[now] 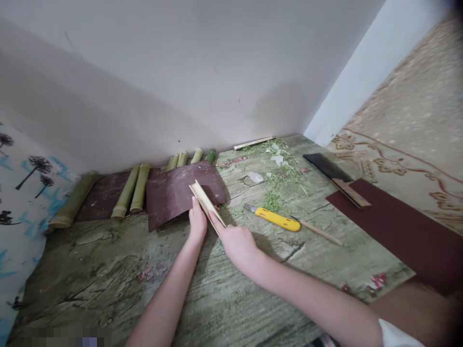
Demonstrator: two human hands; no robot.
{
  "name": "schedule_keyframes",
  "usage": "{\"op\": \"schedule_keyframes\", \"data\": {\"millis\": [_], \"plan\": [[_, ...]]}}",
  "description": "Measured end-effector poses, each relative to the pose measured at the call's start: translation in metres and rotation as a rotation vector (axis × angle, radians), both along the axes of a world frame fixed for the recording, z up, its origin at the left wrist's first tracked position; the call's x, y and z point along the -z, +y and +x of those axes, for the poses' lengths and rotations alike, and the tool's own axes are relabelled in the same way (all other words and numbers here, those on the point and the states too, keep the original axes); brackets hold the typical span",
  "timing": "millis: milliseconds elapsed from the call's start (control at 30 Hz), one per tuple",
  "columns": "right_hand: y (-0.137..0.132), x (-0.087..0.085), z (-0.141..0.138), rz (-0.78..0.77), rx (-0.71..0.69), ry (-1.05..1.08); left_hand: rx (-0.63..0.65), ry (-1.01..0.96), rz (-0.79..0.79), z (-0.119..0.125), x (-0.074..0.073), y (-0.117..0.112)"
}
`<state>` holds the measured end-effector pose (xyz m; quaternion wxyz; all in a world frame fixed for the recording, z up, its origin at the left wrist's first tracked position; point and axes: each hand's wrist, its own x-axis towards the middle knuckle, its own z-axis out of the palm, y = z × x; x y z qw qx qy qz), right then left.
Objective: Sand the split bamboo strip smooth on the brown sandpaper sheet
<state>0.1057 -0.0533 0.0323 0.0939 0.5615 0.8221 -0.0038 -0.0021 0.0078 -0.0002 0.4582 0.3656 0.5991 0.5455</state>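
My left hand [197, 221] and my right hand [235, 246] pinch a pale split bamboo strip [204, 202] between them, its far end tilted up. Behind it lies a brown sheet of sandpaper [184, 193], and the strip's tip overlaps it from my view. To the right of my right hand sits a yellow utility knife [277, 219], out of reach of my fingers. Beyond its tip, a thin wooden stick [320, 232] lies on the table.
Green bamboo sections [140, 188] and a second brown sheet [103, 195] line the wall. Green shavings [280, 180] are scattered on the wood-patterned tabletop [217, 284]. A black-bladed tool [327, 166] rests at the right beside a dark red sheet [394, 231]. White walls stand behind.
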Motion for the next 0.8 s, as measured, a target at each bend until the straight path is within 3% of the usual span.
{"op": "schedule_keyframes", "data": {"millis": [200, 367, 633, 800], "plan": [[0.000, 0.004, -0.006, 0.075, -0.009, 0.031, -0.024, 0.027, 0.021, 0.000, -0.002, 0.001], [0.007, 0.004, -0.004, 0.030, -0.032, 0.020, -0.005, 0.030, 0.037, -0.001, -0.002, 0.000], [0.033, -0.012, -0.010, 0.021, -0.032, 0.084, -0.040, 0.132, -0.052, -0.004, 0.014, 0.005], [0.041, -0.017, -0.015, 0.014, -0.023, 0.099, -0.027, 0.177, -0.040, -0.004, 0.011, 0.003]]}}
